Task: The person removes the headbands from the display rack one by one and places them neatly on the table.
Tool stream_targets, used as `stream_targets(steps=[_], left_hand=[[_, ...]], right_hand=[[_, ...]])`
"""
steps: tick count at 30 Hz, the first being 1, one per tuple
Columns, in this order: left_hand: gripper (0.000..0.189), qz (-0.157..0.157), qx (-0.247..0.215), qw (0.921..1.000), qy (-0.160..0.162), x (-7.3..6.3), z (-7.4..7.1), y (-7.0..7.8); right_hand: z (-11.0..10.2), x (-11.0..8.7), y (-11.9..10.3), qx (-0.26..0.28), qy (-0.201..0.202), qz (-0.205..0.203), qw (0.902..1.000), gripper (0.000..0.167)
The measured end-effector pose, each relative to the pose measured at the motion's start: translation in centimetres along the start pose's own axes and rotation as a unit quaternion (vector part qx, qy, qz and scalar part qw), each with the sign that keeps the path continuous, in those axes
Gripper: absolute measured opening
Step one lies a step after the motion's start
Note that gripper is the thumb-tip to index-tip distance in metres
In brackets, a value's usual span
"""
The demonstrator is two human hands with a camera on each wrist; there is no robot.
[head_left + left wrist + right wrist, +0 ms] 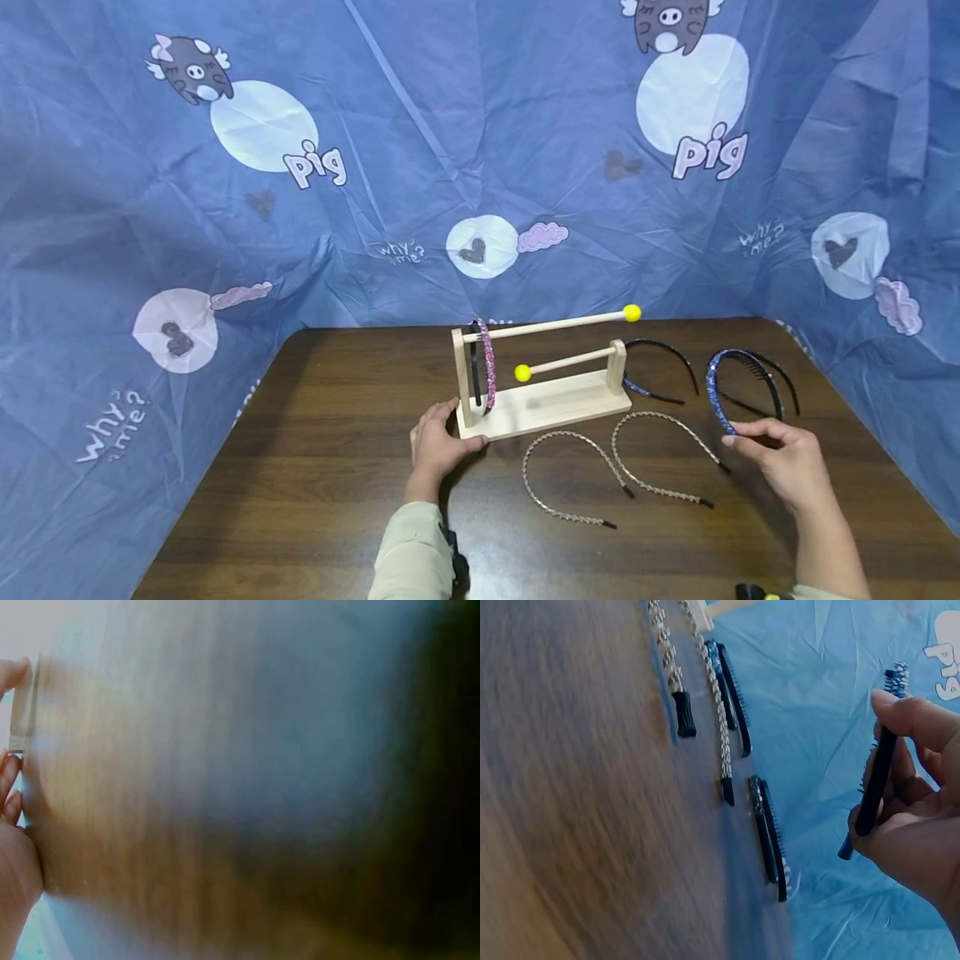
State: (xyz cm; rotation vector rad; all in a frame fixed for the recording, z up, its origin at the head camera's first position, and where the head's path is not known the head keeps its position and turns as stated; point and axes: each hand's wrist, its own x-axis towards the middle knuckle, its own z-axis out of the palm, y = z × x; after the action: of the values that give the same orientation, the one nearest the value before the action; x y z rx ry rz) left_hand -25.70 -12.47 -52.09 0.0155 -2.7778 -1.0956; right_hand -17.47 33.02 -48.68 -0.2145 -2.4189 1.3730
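Observation:
My left hand grips the left end of a pale wooden two-bar stand, thumb along the front edge. The left wrist view catches the fingers and thumb at the wood's end. A pink glittery headband hangs on the stand's upper bar, close to the left post. Over at the right, my right hand pinches a blue glittery headband, held raised above the table. In the right wrist view, that headband's dark toothed inner side shows between thumb and fingers.
Two gold braided headbands, the left one and the right one, lie before the stand. Another blue headband lies by its right end; a dark one lies behind the held one. Yellow balls tip both bars. Blue printed cloth surrounds the table.

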Motion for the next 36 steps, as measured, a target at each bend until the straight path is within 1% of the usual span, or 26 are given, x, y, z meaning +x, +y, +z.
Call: stream_targets(steps=[1,4,7,14,17,23,29,32,36], left_hand=[[0.086,-0.001,0.0,1.0,0.0,0.0,0.0,0.0],[0.086,-0.002,-0.001,1.0,-0.001,-0.1,-0.1,0.1],[0.086,-0.003,0.001,1.0,-0.003,-0.1,-0.1,0.1],[0.086,-0.002,0.005,1.0,-0.006,-0.2,0.0,0.1],[0.086,-0.004,0.006,0.9999,-0.008,-0.2,-0.1,0.2],[0.085,-0.008,0.0,0.9999,-0.007,-0.1,-0.2,0.3],[0.085,-0.005,0.002,1.0,-0.007,-0.1,-0.3,0.4],[0.085,-0.005,0.003,1.0,-0.006,-0.2,-0.3,0.4],[0.084,-0.003,0.001,1.0,-0.005,-0.2,-0.2,0.4]], right_hand=[[-0.3,-0.3,-0.8,-0.007,-0.008,-0.002,0.9999,0.022],[-1.0,-0.9,-2.3,-0.042,-0.035,-0.016,0.9984,0.021],[-1.5,-1.1,-2.5,-0.067,-0.06,-0.026,0.9956,0.02],[-2.2,-1.3,-1.2,-0.101,-0.094,-0.036,0.9899,0.016],[-2.5,-1.5,-0.8,-0.105,-0.111,-0.028,0.9879,0.016],[-2.8,-1.7,0.0,-0.102,-0.133,-0.016,0.9858,0.016],[-3.1,-1.6,0.5,-0.092,-0.149,0.003,0.9845,0.018],[-3.2,-1.4,0.8,-0.096,-0.168,0.012,0.981,0.022],[-3.4,-1.1,1.2,-0.107,-0.192,0.012,0.9756,0.027]])
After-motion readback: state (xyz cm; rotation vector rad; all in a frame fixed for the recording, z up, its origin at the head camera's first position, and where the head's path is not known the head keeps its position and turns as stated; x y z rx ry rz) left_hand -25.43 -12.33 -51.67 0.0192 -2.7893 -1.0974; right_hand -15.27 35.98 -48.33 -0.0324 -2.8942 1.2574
